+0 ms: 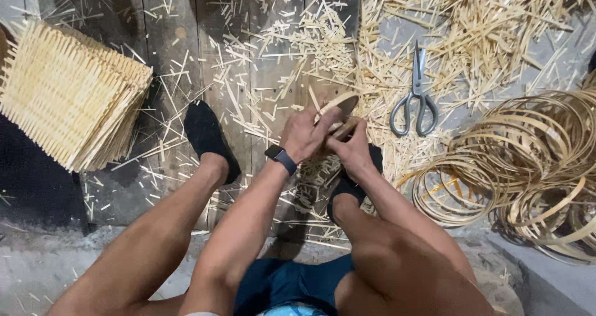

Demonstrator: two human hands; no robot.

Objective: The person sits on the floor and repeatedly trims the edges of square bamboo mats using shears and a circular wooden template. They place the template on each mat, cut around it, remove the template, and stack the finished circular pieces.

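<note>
A thin bamboo strip bent into a hoop (345, 100) is held between both hands, just above the floor and in front of the knees. The left hand (302, 134) is closed over the near side of the hoop, fingers curled around it, with a dark watch (282, 158) worn at the wrist. The right hand (352, 149) is clamped on the same piece from the other side, its thumb pressed against the strip close to the left hand's fingers; both grips are shut tight and are touching one another.

Below the hands, two feet in black shoes (208, 139) are planted on a floor of dark wooden planks (161, 49), which is strewn with pale bamboo offcuts (310, 30). A pair of metal scissors (415, 95) is laid flat just to the right of the hands, blades pointed away from the person. Further right, a loose heap of coiled bamboo rings (534, 161) is spread across the floor. Well apart on the left, a stack of woven bamboo mats (68, 95) is seen, its fringed edges turned outward.
</note>
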